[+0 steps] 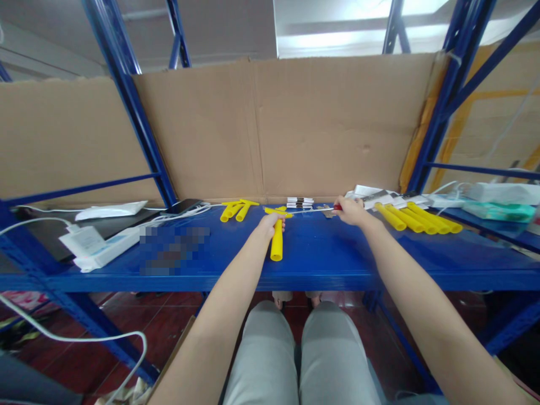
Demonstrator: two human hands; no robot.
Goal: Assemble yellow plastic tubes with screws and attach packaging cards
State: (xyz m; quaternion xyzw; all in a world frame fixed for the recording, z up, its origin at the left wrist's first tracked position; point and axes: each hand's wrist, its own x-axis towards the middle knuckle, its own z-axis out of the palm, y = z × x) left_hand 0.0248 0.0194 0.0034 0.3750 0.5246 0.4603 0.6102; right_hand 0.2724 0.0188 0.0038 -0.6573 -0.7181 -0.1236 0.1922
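My left hand (274, 221) is closed around a yellow T-shaped handle (277, 247), its crossbar level above the fingers and its tube end toward me. In my right hand (350, 211), closed, is a screwdriver (337, 207) with a red grip. Its thin shaft reaches left to the crossbar; whether the tip sits in a screw is too small to tell. Several similar yellow T-shaped handles (242, 211) lie left of my left hand. Right of my right hand lies a row of yellow handles (415, 218) with flat grey and white heads.
A stack of small white packets with dark bands (300, 202) lies behind my hands. On the left are a white power strip (109, 250), cables and a dark phone (185, 206). Cardboard (295, 129) backs the blue shelf (320, 264); blue posts (145, 135) flank it.
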